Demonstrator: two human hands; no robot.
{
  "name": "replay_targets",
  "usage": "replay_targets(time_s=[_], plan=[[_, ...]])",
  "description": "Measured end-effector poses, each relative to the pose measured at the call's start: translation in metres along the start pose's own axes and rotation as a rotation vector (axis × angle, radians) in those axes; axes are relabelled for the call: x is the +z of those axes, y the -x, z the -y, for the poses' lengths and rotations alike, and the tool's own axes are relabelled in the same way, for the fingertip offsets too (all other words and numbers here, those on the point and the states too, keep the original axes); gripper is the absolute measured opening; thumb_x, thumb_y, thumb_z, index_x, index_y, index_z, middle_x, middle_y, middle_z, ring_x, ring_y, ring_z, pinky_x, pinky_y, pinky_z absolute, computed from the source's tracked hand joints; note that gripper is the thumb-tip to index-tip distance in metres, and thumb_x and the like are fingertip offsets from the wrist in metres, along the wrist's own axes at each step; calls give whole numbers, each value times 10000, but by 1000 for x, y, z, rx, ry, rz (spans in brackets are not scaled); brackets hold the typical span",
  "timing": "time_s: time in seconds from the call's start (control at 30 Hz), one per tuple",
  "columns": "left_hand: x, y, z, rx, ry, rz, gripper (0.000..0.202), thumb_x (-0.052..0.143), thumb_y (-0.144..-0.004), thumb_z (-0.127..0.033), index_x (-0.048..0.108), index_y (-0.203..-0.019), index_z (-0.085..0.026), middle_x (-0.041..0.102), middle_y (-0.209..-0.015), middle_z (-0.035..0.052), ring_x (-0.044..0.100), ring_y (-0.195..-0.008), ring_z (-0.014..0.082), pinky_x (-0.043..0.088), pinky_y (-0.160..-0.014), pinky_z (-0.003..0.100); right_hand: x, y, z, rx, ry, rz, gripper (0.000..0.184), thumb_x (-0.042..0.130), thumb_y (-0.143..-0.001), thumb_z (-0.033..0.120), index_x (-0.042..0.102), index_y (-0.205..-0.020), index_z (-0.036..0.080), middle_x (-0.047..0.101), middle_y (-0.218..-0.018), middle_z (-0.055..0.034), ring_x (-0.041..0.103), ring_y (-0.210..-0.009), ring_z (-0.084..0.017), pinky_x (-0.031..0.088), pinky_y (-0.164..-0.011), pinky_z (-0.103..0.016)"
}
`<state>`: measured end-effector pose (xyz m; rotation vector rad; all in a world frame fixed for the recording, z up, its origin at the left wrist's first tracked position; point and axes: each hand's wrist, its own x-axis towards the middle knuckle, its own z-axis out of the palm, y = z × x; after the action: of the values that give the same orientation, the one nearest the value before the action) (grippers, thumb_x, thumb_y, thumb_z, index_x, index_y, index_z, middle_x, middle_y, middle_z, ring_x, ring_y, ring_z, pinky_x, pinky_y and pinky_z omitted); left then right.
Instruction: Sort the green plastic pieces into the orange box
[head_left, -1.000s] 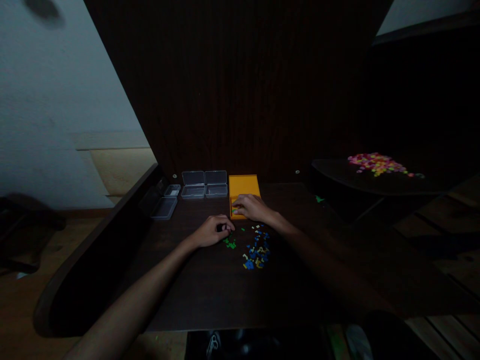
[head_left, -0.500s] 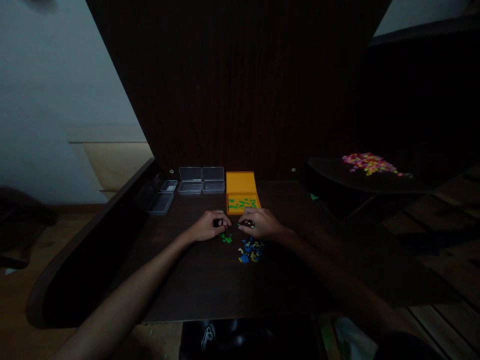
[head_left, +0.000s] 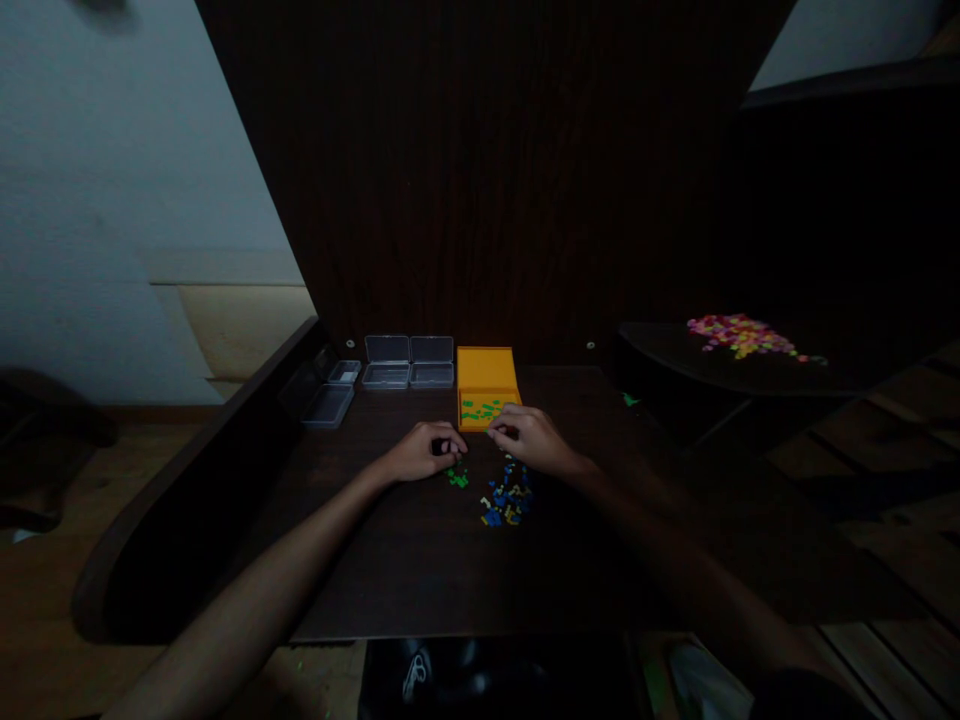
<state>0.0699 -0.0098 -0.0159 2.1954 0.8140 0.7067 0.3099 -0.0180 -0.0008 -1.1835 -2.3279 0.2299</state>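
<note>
My right hand [head_left: 529, 438] is closed in a pinch at the front right edge of the open yellow box [head_left: 487, 368], with a small green piece at its fingertips. Inside the box lie several flat green pieces [head_left: 480, 410]. My left hand [head_left: 426, 452] rests on the table with curled fingers, just above a small pile of green pieces [head_left: 457, 479]; what its fingertips hold, if anything, is too small to make out. Closer to me, right of the green pile, is a mixed heap of blue, yellow and cream pieces [head_left: 506, 500].
Clear plastic cases [head_left: 386, 375] with raised lids stand along the back, left of the yellow box. Another open clear case [head_left: 328, 406] sits by the table's left side wall. Pink, orange and yellow bits [head_left: 742, 335] lie heaped on a dark shelf at right.
My right hand has risen from above the mixed heap to the yellow box's front edge, its fingers closing together. My left hand stays near the green pile. The view has shifted slightly.
</note>
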Motion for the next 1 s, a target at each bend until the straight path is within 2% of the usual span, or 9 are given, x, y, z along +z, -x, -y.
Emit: replay_targets(time_s=[0.13,0.3,0.47,0.8,1.0], plan=[[0,0,-2,3,-1,-7,151,601,-759,-113,720,-848,-135,641,-753,22,559,-670,113,454,-645,213,-9,-20,-9,67,-6,-41,171,588,-865,213,740,-811,153,675,-777,-49,602,-709,-144,426,-658,-235],[0,0,2,-4,10,-12,139,614,-761,-105,718,-847,-133,642,-767,24,560,-675,110,453,-642,207,-8,-51,-12,186,134,6,199,574,-870,221,759,-884,149,685,-842,-62,605,-732,-146,412,-653,-229],[0,1,7,7,32,-6,144,627,-767,-119,723,-874,-124,652,-785,32,562,-677,109,453,-645,209,-3,-68,-13,251,251,117,223,559,-879,248,761,-924,167,701,-914,-73,623,-788,-161,409,-675,-233],[0,1,6,-4,59,-15,144,628,-766,-117,727,-870,-115,664,-789,40,560,-673,108,450,-640,207,1,-70,-18,259,277,188,216,576,-848,249,773,-922,203,719,-971,-70,643,-836,-175,421,-676,-229],[-4,-1,4,-62,114,-5,129,630,-824,-189,723,-880,-120,695,-794,43,581,-704,122,458,-676,220,-4,-63,-13,239,245,112,232,556,-866,253,769,-929,185,716,-894,-63,630,-761,-159,398,-639,-230]])
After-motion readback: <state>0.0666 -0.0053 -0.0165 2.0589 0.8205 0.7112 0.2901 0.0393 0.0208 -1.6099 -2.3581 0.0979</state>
